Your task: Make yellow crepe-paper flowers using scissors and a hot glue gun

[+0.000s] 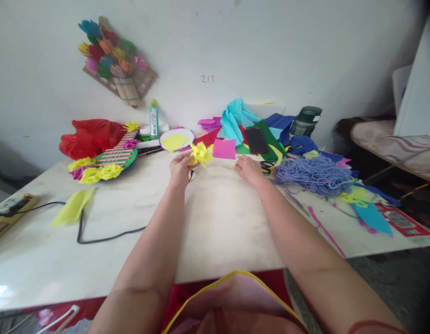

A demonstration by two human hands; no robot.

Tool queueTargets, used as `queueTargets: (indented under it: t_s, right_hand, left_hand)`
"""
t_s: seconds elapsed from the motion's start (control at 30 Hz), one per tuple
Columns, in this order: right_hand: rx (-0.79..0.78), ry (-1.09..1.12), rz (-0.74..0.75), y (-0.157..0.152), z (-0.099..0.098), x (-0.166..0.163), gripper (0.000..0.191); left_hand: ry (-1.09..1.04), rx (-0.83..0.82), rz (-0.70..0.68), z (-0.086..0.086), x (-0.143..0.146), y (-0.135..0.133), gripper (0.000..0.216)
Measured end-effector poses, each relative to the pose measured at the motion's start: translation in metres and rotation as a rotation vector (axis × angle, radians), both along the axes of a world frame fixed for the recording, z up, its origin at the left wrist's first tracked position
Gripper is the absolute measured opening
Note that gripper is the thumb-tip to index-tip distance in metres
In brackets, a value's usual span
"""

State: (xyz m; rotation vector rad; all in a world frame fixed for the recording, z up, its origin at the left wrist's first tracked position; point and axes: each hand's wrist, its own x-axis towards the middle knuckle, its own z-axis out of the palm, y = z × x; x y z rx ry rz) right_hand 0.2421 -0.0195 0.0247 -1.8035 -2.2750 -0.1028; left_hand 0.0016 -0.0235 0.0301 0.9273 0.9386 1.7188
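Note:
My left hand (180, 168) is closed on a yellow paper flower (200, 154), held just above the white table (218, 222). My right hand (248, 169) rests on the table to the right of it, fingers curled down near black scissors (266, 167); I cannot see whether it holds anything. A pink paper square (224, 149) lies just behind and between the hands. A heap of purple cord (314, 175) sits right of my right hand.
A pile of coloured paper sheets (251, 125), a dark phone (257, 140) and a green jar (305, 121) stand at the back. At left are a red bag (89, 137), a paper craft (108, 162), a glue bottle (154, 119), a black cable (96, 236). Paper flowers (112, 58) hang on the wall.

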Motion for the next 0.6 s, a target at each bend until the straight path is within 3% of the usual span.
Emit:
queueTargets:
  t_s: [0.13,0.37,0.47,0.6]
  right_hand:
    - [0.029,0.033,0.054,-0.003,0.001,-0.021,0.031]
    - [-0.043,0.098,0.280,-0.002,0.002,-0.089,0.035]
    - [-0.077,0.157,0.275,0.002,0.007,-0.117,0.039]
    - [-0.152,0.196,0.153,0.010,0.016,-0.150,0.051]
  left_hand:
    - [-0.029,0.060,0.125,0.006,-0.010,0.000,0.028]
    - [-0.116,0.117,0.259,0.013,-0.023,-0.002,0.026]
    - [-0.122,0.120,0.326,0.013,-0.028,-0.002,0.024]
    - [-0.117,0.116,0.424,0.015,-0.032,-0.002,0.020]
